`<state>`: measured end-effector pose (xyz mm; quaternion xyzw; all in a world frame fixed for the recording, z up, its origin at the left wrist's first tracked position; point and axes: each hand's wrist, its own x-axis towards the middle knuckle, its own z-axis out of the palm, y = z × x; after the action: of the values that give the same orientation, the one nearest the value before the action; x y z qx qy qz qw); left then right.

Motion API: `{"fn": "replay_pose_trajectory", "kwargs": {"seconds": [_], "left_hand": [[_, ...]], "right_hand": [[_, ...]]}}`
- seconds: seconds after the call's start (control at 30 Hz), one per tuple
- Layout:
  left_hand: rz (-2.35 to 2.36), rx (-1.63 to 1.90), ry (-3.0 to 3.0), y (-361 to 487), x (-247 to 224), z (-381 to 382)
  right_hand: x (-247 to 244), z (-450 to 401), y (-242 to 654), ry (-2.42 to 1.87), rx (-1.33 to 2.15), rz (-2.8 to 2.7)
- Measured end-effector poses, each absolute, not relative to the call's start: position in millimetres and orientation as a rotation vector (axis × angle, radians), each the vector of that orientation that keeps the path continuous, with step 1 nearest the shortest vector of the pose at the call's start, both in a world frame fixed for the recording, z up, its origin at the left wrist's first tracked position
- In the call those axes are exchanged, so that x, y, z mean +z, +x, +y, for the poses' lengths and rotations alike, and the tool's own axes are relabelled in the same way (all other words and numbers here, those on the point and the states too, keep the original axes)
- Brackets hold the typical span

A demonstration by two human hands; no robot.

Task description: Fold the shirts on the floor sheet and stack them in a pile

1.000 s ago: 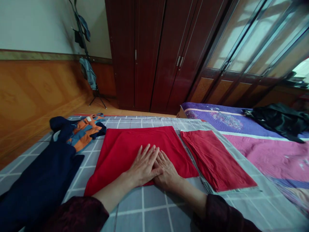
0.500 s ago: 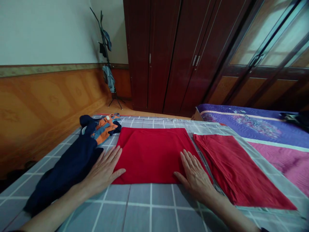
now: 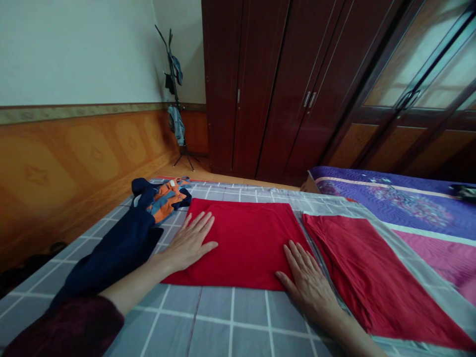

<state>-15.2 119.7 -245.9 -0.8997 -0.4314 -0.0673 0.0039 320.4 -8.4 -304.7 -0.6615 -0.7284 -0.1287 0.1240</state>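
A folded red cloth [image 3: 249, 243] lies flat on a grey checked bedcover [image 3: 223, 317]. My left hand [image 3: 188, 243] rests palm down on its left part, fingers spread and pointing away from me. My right hand [image 3: 307, 282] lies flat at the cloth's lower right corner, mostly on the grey cover, with its fingertips by the red edge. Neither hand grips anything. A second folded red cloth [image 3: 372, 282] lies just right of my right hand. A navy garment [image 3: 111, 253] lies left of my left forearm.
An orange and blue garment [image 3: 165, 201] lies beyond the navy one. A purple and pink quilt [image 3: 401, 206] covers the right side, with a dark item [image 3: 463, 192] at the frame's edge. A dark wooden wardrobe [image 3: 267, 89] and a coat stand [image 3: 175, 99] stand beyond the bed.
My hands, fingertips together on the red cloth a second ago, have moved apart to its sides. Since the last frame, my left hand has slid further onto the cloth. The view has turned slightly.
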Motion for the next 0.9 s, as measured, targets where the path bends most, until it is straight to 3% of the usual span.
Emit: {"fn": "replay_pose_trajectory", "kwargs": {"seconds": [0.17, 0.4, 0.7, 0.9], "left_hand": [[-1.367, -0.134, -2.928, 30.8, -257.2, 166.7], [-1.809, -0.078, -2.581, -23.3, -271.2, 199.1], [-1.412, -0.467, -2.759, -40.5, -265.6, 116.8], [-1.413, -0.825, -2.754, -54.9, -281.5, 119.0]], "right_hand": [[-299.3, -10.6, 318.3, -1.929, -0.373, -2.15], [-295.8, -12.1, 318.0, -1.938, -0.268, -2.127], [-286.1, 1.9, 346.4, -2.062, -0.254, -1.847], [-255.3, 29.0, 367.5, -2.273, 0.118, -1.814]]}}
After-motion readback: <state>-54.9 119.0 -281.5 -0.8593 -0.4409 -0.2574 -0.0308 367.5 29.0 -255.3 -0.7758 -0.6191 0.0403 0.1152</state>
